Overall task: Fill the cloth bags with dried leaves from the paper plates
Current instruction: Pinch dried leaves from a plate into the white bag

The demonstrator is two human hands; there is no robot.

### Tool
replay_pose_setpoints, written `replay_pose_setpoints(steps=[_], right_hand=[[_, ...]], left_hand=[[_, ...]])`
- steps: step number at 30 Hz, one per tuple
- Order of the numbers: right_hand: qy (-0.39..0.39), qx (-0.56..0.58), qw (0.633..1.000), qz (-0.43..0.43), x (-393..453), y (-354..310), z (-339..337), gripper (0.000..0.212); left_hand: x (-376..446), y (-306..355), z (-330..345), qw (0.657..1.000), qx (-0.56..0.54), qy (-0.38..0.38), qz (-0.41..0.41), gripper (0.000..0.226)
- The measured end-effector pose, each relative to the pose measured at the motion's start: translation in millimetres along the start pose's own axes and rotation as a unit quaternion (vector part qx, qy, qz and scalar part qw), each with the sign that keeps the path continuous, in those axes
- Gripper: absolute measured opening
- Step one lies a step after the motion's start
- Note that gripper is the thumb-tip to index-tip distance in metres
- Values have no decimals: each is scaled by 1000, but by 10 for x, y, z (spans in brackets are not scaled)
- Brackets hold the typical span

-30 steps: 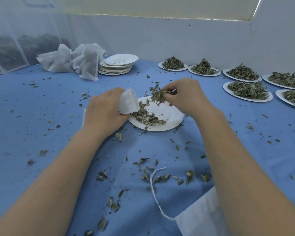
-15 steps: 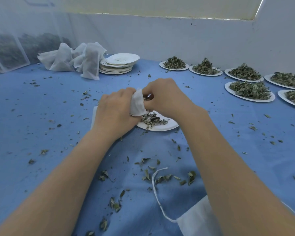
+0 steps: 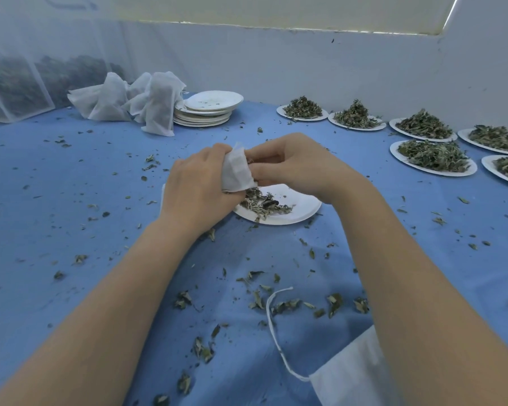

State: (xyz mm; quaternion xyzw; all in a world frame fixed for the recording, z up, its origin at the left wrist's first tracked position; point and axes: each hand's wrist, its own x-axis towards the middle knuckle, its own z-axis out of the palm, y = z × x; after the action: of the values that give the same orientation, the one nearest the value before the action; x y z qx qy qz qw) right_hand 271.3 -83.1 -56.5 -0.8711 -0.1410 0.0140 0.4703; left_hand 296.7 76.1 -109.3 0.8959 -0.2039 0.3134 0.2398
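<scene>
Over the table point(image 3: 71, 230), right hand point(image 3: 294, 165) has carried its leaf pinch from plate point(image 3: 302, 206) into bag point(image 3: 236, 171), gripped by left hand point(image 3: 197, 189); filling proceeds.

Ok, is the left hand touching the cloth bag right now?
Touching. The head view shows the left hand gripping the white cloth bag, fingers curled round its side, above the paper plate.

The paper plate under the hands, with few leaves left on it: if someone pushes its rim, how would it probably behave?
The paper plate looks thin and nearly empty, so it is probably very light and would slide easily on the smooth blue cloth. Its rim likely bends under pressure. The loose dried leaves on it could scatter.
</scene>
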Motion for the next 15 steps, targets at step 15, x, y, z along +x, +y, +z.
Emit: replay_pose_setpoints(steps=[15], right_hand=[[16,-111,993,-20,112,30,218,24]], left_hand=[[-5,75,-38,999,16,-10,43,49]])
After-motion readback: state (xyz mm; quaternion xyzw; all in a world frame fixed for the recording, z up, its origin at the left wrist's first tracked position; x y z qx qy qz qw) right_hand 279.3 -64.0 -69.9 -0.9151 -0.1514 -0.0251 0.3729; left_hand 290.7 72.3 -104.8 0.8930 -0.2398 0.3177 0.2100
